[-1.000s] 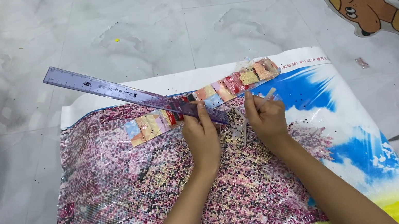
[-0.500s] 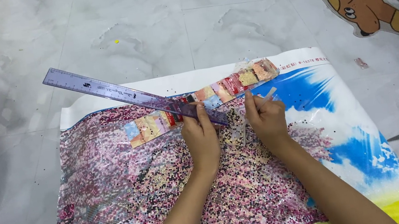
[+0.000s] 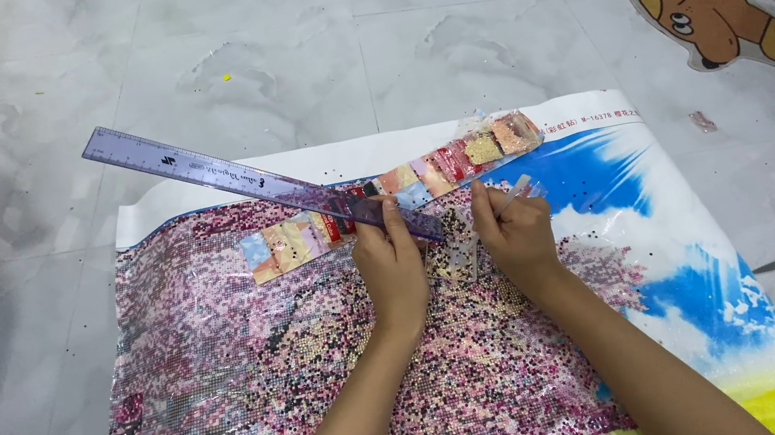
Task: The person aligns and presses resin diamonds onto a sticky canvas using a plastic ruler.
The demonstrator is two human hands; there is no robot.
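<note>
On the tiled floor (image 3: 283, 50), I watch the left hand (image 3: 395, 272) press flat on a translucent purple ruler (image 3: 251, 183), apparently pinning it slantwise across a strip of small colored bead packets (image 3: 385, 198) on the diamond-painting canvas (image 3: 227, 371). The right hand (image 3: 511, 230), just beside, pinches a clear applicator pen (image 3: 515, 191) near the ruler's lower end.

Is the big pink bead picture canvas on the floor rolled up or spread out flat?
Spread flat. The pink bead-covered canvas lies open across the marble floor, its white top edge and blue sky part showing; both hands rest on it.
</note>
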